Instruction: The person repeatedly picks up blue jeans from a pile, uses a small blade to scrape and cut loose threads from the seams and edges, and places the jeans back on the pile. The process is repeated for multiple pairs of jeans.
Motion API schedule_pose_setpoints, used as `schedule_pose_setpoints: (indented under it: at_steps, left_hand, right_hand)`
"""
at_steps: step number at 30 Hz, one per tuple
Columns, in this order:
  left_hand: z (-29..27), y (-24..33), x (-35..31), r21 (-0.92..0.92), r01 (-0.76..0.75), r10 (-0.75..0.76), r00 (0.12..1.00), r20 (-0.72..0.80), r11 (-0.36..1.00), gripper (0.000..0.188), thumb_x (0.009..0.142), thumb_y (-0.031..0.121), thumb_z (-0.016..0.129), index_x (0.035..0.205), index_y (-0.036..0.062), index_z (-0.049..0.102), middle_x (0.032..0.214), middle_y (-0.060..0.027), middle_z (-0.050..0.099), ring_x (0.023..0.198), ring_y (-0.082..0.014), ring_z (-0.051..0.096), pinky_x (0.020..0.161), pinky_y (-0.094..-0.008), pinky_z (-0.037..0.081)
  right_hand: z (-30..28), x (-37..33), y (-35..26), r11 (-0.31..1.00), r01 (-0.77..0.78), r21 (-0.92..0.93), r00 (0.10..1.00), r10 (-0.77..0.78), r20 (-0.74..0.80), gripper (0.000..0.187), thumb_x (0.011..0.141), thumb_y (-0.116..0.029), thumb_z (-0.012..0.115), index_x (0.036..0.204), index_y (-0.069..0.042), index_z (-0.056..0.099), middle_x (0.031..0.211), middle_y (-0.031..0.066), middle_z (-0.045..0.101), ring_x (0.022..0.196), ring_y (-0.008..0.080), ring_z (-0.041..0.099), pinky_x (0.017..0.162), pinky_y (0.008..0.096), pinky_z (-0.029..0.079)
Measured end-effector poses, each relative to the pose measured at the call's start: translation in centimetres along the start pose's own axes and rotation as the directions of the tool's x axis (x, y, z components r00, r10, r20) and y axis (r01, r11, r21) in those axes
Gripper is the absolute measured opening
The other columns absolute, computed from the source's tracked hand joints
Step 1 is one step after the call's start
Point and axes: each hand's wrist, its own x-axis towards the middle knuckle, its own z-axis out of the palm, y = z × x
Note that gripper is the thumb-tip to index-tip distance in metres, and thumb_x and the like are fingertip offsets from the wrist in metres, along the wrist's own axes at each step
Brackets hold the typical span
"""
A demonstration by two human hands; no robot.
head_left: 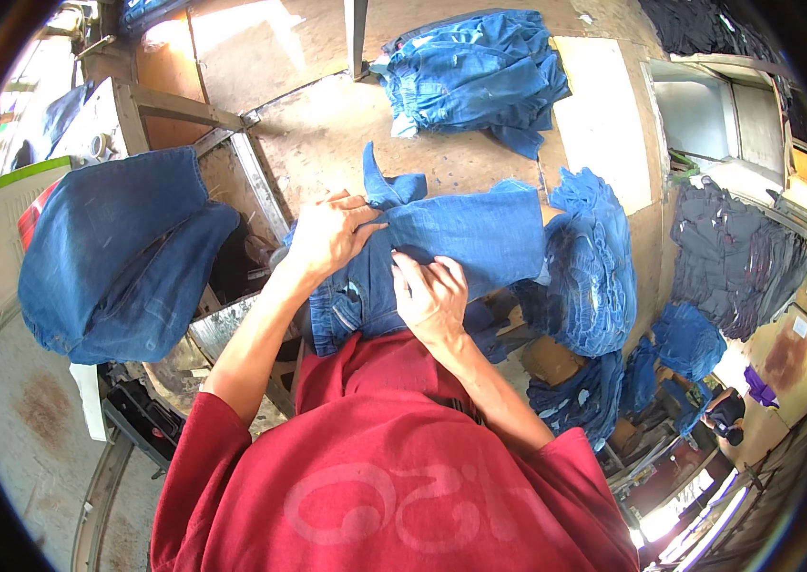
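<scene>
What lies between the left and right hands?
A stretch of the blue denim garment lies between the left hand and the right hand, as the head view shows.

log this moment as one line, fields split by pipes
left hand: touching denim garment | right hand: touching same garment | garment's right: denim stack | beyond: denim pile

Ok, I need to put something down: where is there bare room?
Bare tan surface shows left of the far pile; a pale patch lies bare right of it, beyond the right stack. It's crowded nearer: left hand and right hand on the garment, the right stack close beside.
</scene>
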Motion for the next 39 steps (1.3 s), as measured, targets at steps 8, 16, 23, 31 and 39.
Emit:
schedule_pose_setpoints:
  at_steps: [8,16,23,31,39]
  left_hand:
    - [0.3,-0.5,-0.1,-0.026,0.077,-0.076,0.996,0.04,0.997,0.024,0.086,0.024,0.086,0.1,0.0048,0.082,0.091,-0.0104,0.075,0.088,-0.0311,0.072,0.083,-0.0414,0.06]
    - [0.6,-0.5,-0.3,-0.053,0.108,-0.106,0.994,0.039,0.993,0.024,0.085,0.02,0.086,0.102,0.0047,0.081,0.09,-0.0093,0.073,0.088,-0.0311,0.072,0.082,-0.041,0.059]
    - [0.7,-0.5,-0.3,-0.05,0.114,-0.112,0.993,0.046,0.992,0.024,0.085,0.019,0.085,0.105,0.0064,0.081,0.091,-0.0088,0.072,0.09,-0.0306,0.073,0.082,-0.0408,0.06]
    - [0.8,-0.6,-0.4,-0.033,0.085,-0.085,0.996,0.019,0.996,0.023,0.086,0.02,0.085,0.105,0.007,0.081,0.092,-0.0084,0.072,0.089,-0.0304,0.073,0.079,-0.0401,0.06]
    - [0.8,-0.4,-0.4,-0.028,0.091,-0.091,0.996,0.007,0.995,0.023,0.087,0.018,0.084,0.106,0.0074,0.081,0.091,-0.0079,0.071,0.089,-0.0303,0.073,0.079,-0.0404,0.061]
  right_hand:
    - [-0.5,1.0,0.3,0.999,-0.047,0.01,0.998,0.046,0.039,0.029,0.094,-0.014,0.077,0.123,-0.011,0.075,0.077,0.0028,0.069,0.068,0.0216,0.066,0.086,0.0393,0.054]
    - [1.0,2.2,-0.2,0.999,0.024,0.022,0.998,-0.022,-0.06,0.022,0.09,-0.013,0.077,0.112,-0.012,0.078,0.074,-0.0012,0.07,0.07,0.0178,0.066,0.09,0.0404,0.054]
    - [0.5,1.9,-0.9,1.0,-0.003,-0.022,0.997,0.005,0.077,0.024,0.089,-0.014,0.078,0.112,-0.011,0.077,0.074,-0.0001,0.07,0.068,0.019,0.066,0.088,0.0388,0.053]
    - [-1.0,1.1,-0.7,0.995,-0.024,0.093,1.0,0.023,0.007,0.016,0.088,-0.009,0.079,0.104,-0.011,0.078,0.074,0.0016,0.073,0.058,0.0198,0.067,0.062,0.0349,0.056]
    - [1.5,3.0,0.0,1.0,0.013,0.016,1.0,-0.013,0.025,0.017,0.088,-0.012,0.077,0.105,-0.013,0.077,0.072,-0.0006,0.07,0.06,0.019,0.066,0.058,0.0336,0.053]
